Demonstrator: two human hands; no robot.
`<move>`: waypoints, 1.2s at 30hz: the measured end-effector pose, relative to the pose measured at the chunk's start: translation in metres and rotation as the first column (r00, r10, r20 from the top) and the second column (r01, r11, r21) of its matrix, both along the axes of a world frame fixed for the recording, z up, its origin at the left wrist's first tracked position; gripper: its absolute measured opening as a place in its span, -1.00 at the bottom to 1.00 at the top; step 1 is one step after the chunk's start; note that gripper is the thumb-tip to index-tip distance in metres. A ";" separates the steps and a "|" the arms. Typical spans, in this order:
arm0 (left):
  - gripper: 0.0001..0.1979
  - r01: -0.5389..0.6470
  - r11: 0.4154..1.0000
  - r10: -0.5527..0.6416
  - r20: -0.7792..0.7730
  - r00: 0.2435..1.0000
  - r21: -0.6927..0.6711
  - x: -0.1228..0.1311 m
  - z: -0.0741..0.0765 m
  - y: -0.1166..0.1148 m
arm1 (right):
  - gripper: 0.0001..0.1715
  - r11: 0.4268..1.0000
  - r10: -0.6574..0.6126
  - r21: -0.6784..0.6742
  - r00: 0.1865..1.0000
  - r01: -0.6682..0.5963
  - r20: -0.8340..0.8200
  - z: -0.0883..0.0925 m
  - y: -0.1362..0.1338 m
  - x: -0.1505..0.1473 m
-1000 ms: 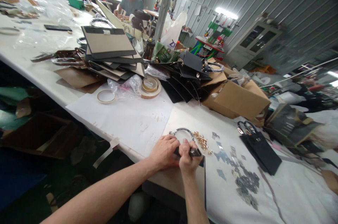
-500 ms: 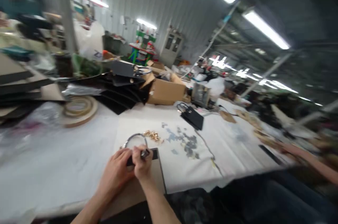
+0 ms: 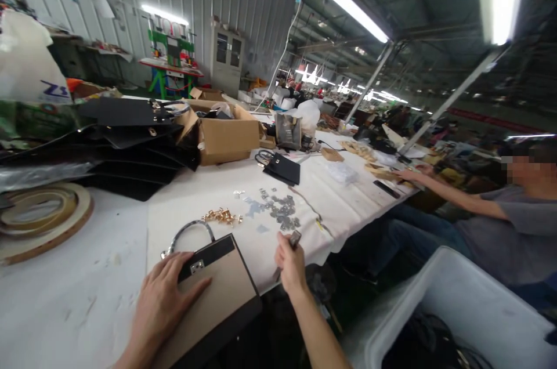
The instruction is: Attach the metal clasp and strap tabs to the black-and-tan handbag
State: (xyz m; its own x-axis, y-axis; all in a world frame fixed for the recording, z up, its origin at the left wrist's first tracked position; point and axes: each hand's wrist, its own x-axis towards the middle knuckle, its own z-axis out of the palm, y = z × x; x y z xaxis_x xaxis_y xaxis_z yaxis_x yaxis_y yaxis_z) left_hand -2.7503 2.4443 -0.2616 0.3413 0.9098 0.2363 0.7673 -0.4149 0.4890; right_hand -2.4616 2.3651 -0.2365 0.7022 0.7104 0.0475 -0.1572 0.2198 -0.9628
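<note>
A beige-and-black handbag panel (image 3: 221, 293) lies at the table's front edge, with a curved handle (image 3: 189, 227) standing up from its far side. Near its top sits a small square metal plate (image 3: 197, 266). My left hand (image 3: 163, 288) rests flat on the panel beside that plate, thumb and fingers apart. Off to the right, clear of the panel, my right hand (image 3: 289, 264) is wrapped round a short dark metal tool (image 3: 295, 238) whose exact kind I cannot make out. Beyond the panel lie a pile of gold-coloured fasteners (image 3: 221, 216) and scattered grey metal pieces (image 3: 285, 211).
A small black handbag (image 3: 282, 168) lies farther back, before a cardboard box (image 3: 230, 140). Tape rolls (image 3: 73, 212) and stacked black panels (image 3: 143, 174) occupy the left. A pale plastic bin (image 3: 400, 299) stands low right; a co-worker (image 3: 513, 230) sits beyond it.
My right hand has moved right, away from the panel, with the tool in it. My left hand has spread flat, uncovering the metal plate. The view has turned right.
</note>
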 end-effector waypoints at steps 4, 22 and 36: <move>-0.35 -0.002 1.000 0.002 0.020 1.000 0.016 -0.001 -0.002 0.000 | -0.45 0.995 -0.081 -0.066 0.991 0.074 -0.110 -0.002 -0.003 0.046; -0.40 0.021 0.997 -0.031 0.135 0.990 0.077 -0.005 -0.010 0.002 | -0.55 0.970 0.204 -0.241 0.564 -0.008 0.801 -0.024 0.021 0.001; -0.61 -0.227 0.922 0.363 0.904 0.225 -0.314 -0.029 0.015 -0.029 | -0.36 0.919 0.385 -0.290 0.460 -0.266 0.800 -0.044 -0.012 -0.064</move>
State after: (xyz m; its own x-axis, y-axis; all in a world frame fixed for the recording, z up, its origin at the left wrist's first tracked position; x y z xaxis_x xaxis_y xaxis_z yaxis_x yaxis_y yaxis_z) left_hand -2.7794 2.4153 -0.2467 -0.3532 0.9310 0.0918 -0.1967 -0.1699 0.9656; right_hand -2.5260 2.3531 -0.2803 0.0941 0.9199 0.3806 0.6849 0.2176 -0.6954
